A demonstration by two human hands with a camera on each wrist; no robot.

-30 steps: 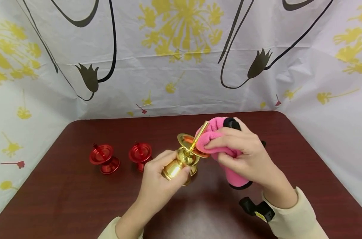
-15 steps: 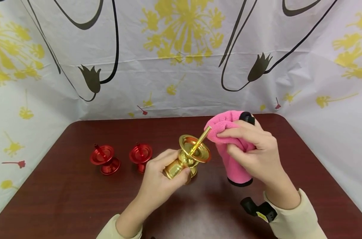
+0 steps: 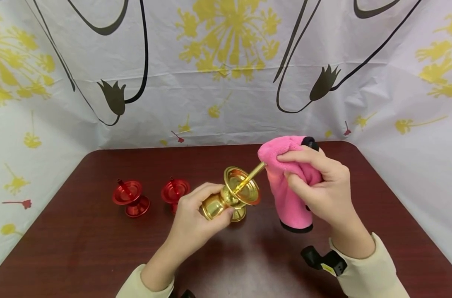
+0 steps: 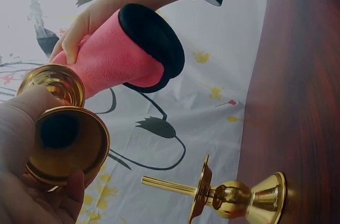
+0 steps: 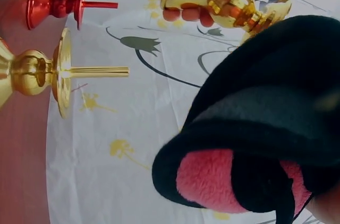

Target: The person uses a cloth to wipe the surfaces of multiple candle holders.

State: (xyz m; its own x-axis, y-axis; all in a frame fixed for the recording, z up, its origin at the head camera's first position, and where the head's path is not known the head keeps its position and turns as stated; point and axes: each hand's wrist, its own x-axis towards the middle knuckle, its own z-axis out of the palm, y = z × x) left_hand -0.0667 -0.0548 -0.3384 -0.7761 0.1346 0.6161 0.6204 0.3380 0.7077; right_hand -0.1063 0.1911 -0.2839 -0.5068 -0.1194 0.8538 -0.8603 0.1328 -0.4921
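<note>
My left hand (image 3: 196, 215) grips a gold candlestick (image 3: 214, 205) by its flared base and neck, tilted so its thin stem points up and right. In the left wrist view its hollow underside (image 4: 66, 144) faces the camera. A pink plush cloth (image 3: 285, 198) with black edging hangs from my right hand (image 3: 324, 186), pinched between thumb and fingers. The stem's tip meets the cloth's left edge in the head view; whether they touch, I cannot tell. A second gold candlestick (image 4: 234, 197) stands upright on the table, mostly hidden behind the held one in the head view.
Two red candlesticks, one at far left (image 3: 131, 198) and one nearer the middle (image 3: 175, 192), stand on the dark wooden table (image 3: 80, 248). A white patterned sheet (image 3: 248, 103) hangs around the back and sides. A black wrist camera (image 3: 324, 260) sits on the right sleeve.
The cloth has left the candlestick's dish and moved right, to the stem's tip, and now hangs longer. My left hand has tipped the candlestick slightly further to the right.
</note>
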